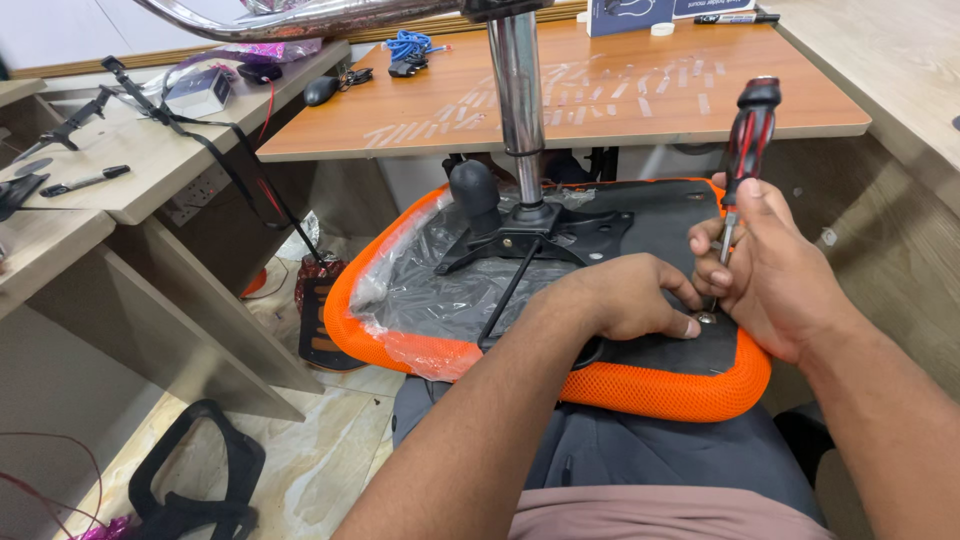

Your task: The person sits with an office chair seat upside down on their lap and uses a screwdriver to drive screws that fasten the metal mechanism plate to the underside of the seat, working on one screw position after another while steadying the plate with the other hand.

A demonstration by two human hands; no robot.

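Observation:
An upside-down office chair seat (pixel 640 388) with orange mesh edging rests on my lap, its black underside partly wrapped in clear plastic. A black mechanism plate (pixel 545 232) and chrome gas-lift column (pixel 518 95) rise from its middle. My right hand (pixel 775 265) grips a red-and-black screwdriver (pixel 745 150), held upright with its tip on a screw and washer (pixel 705 318) near the seat's right edge. My left hand (pixel 625 297) lies on the seat, fingertips pinching that washer beside the tip.
An orange-topped desk (pixel 600 90) stands behind with tape strips, a blue cable and a mouse. Wooden shelves (pixel 110 170) at left carry tools and a power strip. A black chair armrest (pixel 195 480) lies on the paper-covered floor.

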